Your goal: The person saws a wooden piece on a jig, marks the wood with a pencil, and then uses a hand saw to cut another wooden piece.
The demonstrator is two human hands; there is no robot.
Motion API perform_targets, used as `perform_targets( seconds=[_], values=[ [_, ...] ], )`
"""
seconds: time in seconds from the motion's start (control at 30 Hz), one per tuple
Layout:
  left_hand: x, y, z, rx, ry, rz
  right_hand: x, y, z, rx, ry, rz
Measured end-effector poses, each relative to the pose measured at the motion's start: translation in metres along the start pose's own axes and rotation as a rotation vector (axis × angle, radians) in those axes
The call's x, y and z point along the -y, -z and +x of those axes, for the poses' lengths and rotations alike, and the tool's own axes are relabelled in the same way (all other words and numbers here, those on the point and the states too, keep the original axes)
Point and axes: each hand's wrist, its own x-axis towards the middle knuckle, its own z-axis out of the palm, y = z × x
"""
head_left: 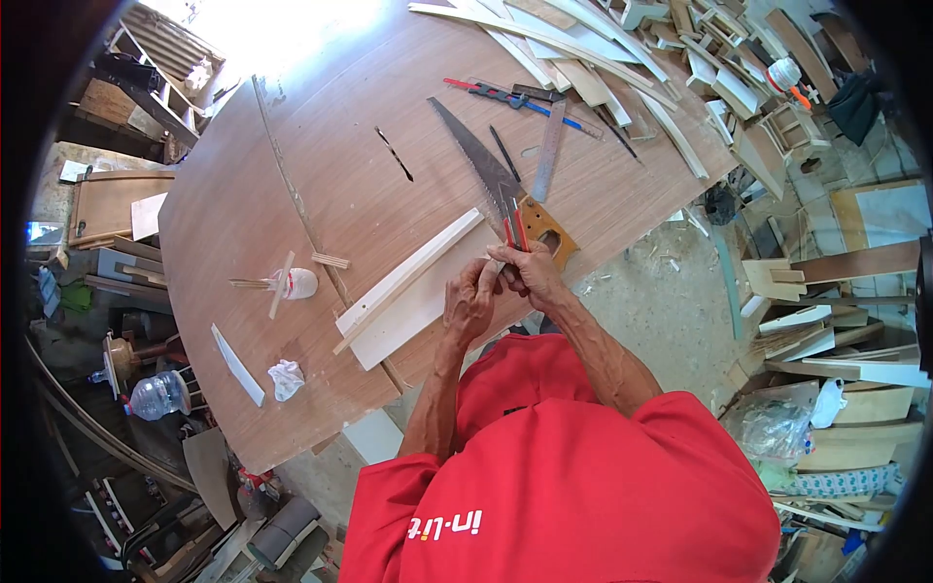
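My right hand (533,274) is closed around a slim red-handled tool (516,229), whose two red parts stick up above the fist; its working end is hidden. Close against it, my left hand (470,299) has its fingers curled in a pinch, and whatever they hold is out of sight. Just beyond my hands lies a handsaw (486,160) with a wooden handle (544,229). Left of them a white board (420,297) rests on the table, with a pale wood strip (412,274) along its far edge.
The brown worktable (340,185) carries a metal ruler (551,146), a blue-and-red hacksaw (520,100), a white jar (299,284) with sticks and a crumpled white cloth (286,380). Wood strips (573,58) are piled at the far right; offcuts (826,340) crowd the floor.
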Motion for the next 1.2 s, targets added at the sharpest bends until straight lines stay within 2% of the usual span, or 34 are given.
perform_targets(
  seconds=[0.07, 0.2, 0.27, 0.33, 0.4, 0.43, 0.47, 0.5, 0.53, 0.63, 0.7, 0.73, 0.8, 0.83, 0.87, 0.9, 0.97, 1.0, 1.07, 1.1, 1.17, 1.2],
  values=[
    [-0.006, 0.003, 0.004, 0.111, 0.067, -0.174, 0.003, 0.000, 0.001, 0.009, -0.004, 0.019],
    [-0.008, 0.012, 0.018, 0.186, 0.091, -0.117, -0.002, 0.008, 0.011, 0.048, -0.085, 0.254],
    [-0.009, 0.008, 0.022, 0.212, 0.241, -0.322, 0.000, 0.008, 0.015, 0.086, -0.113, 0.334],
    [-0.005, 0.012, 0.023, 0.184, 0.251, -0.322, 0.005, 0.005, 0.017, 0.051, -0.046, 0.176],
    [0.008, 0.017, 0.028, -0.042, 0.123, -0.286, 0.012, -0.003, 0.017, 0.006, -0.011, 0.066],
    [0.039, 0.028, 0.040, -0.107, 0.047, -0.193, 0.013, -0.003, 0.017, 0.008, 0.015, -0.043],
    [0.025, 0.047, 0.043, -0.201, 0.102, 0.005, 0.015, -0.002, 0.018, 0.009, 0.045, -0.151],
    [0.044, 0.070, 0.050, -0.202, 0.129, 0.210, 0.013, 0.000, 0.021, 0.016, 0.045, -0.153],
    [0.046, 0.088, 0.051, -0.261, 0.090, 0.246, 0.006, 0.006, 0.025, 0.023, 0.045, -0.102],
    [0.092, 0.131, 0.068, -0.558, -0.008, 0.611, -0.008, 0.013, 0.034, -0.009, 0.075, -0.046],
    [0.125, 0.160, 0.074, -0.473, -0.127, 1.158, -0.009, 0.018, 0.034, -0.060, 0.108, -0.034],
    [0.125, 0.165, 0.075, -0.471, -0.139, 1.149, -0.007, 0.022, 0.033, -0.070, 0.115, -0.089],
    [0.120, 0.170, 0.076, -0.630, 0.099, 0.986, 0.001, 0.032, 0.035, -0.089, 0.133, -0.147],
    [0.121, 0.170, 0.078, -0.628, 0.091, 0.978, 0.003, 0.040, 0.036, -0.161, 0.203, -0.297],
    [0.122, 0.171, 0.079, -0.658, 0.139, 1.057, 0.006, 0.048, 0.037, -0.232, 0.271, -0.446],
    [0.123, 0.173, 0.082, -0.689, 0.188, 1.139, 0.009, 0.056, 0.040, -0.238, 0.275, -0.446],
    [0.143, 0.182, 0.092, -0.676, 0.213, 1.096, 0.018, 0.077, 0.047, -0.425, 0.403, -0.696],
    [0.154, 0.185, 0.096, -0.665, 0.244, 1.057, 0.024, 0.086, 0.048, -0.427, 0.404, -0.696],
    [0.142, 0.186, 0.097, -0.626, 0.255, 1.062, 0.039, 0.101, 0.047, -0.559, 0.425, -1.069],
    [0.135, 0.186, 0.097, -0.589, 0.268, 1.068, 0.042, 0.110, 0.050, -0.558, 0.427, -1.070],
    [0.128, 0.183, 0.098, -0.587, 0.274, 1.045, 0.038, 0.125, 0.060, -0.686, 0.514, -1.188],
    [0.126, 0.186, 0.097, -0.585, 0.277, 1.021, 0.036, 0.131, 0.063, -0.671, 0.517, -1.188]
  ],
)
